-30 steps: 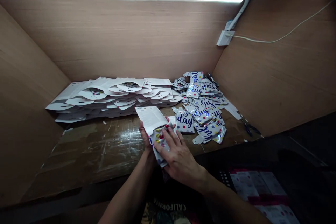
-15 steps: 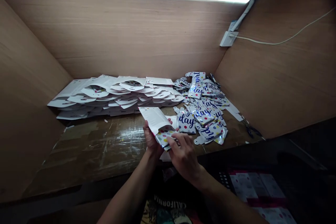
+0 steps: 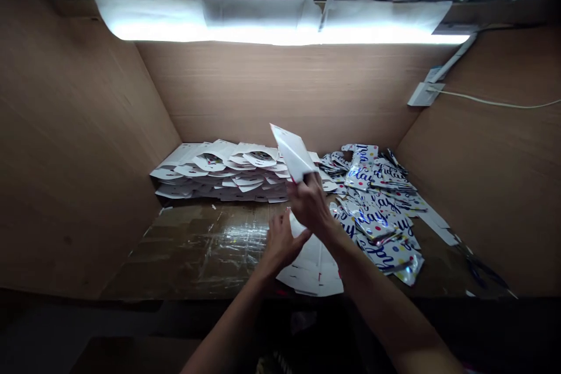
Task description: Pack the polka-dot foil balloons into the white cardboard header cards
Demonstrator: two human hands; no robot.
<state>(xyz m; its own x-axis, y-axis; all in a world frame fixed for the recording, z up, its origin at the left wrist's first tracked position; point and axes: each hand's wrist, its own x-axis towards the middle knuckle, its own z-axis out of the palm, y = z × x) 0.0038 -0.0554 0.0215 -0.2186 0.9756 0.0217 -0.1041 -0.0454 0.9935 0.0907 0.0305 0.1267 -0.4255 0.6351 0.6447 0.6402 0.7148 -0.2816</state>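
Observation:
My right hand [image 3: 310, 204] grips a white card packet [image 3: 293, 152] by its lower end and lifts it above the table, tilted. My left hand [image 3: 283, 242] sits just below it, fingers apart, holding nothing. Its fingertips are close to the right wrist. Beside it lie several loose white cards [image 3: 311, 269] near the table's front edge. Behind my hands is a wide layered stack of white card packets [image 3: 219, 170]. To the right lies a heap of silver foil balloons [image 3: 377, 210] with blue script and coloured dots.
The work surface is brown cardboard [image 3: 205, 251] patched with shiny tape. Plywood walls [image 3: 79, 146] close in the left, back and right sides. Dark-handled scissors [image 3: 480, 269] lie at the right. A wall socket [image 3: 423, 93] with a white cable and a bright strip light [image 3: 280, 26] are above.
My view has tilted upward. The white packet has gone from my left hand to my right and risen above the table. The foil piece it held is no longer visible. Loose white cards lie near the front edge.

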